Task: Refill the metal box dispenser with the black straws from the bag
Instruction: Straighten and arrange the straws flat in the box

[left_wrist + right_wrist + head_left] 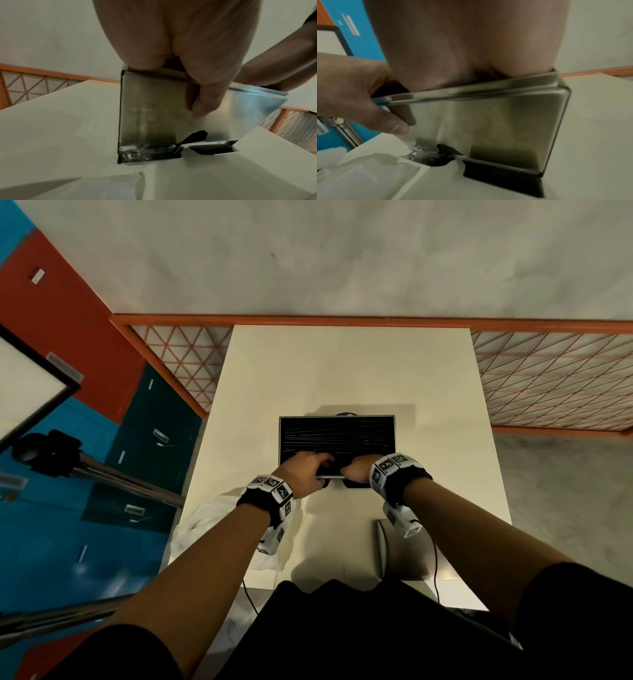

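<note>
Looks like a data-capture studio or lab, not a home or café. Evidence: bare grey concrete floor [342, 251], orange steel frame with wire mesh panels [555, 385] fencing the bay, blue and red locker-style cabinets [51, 525], a softbox light [27, 385] on a metal stand [120, 477], one plain white worktop [342, 364], fiducial-tagged wrist bands [270, 491] with cables.

A pale bench [342, 364] carries the open metal box [337, 419] near its middle, a crumpled white bag [205, 522] at its near left edge, and a metal lid [407, 556] near right.
</note>
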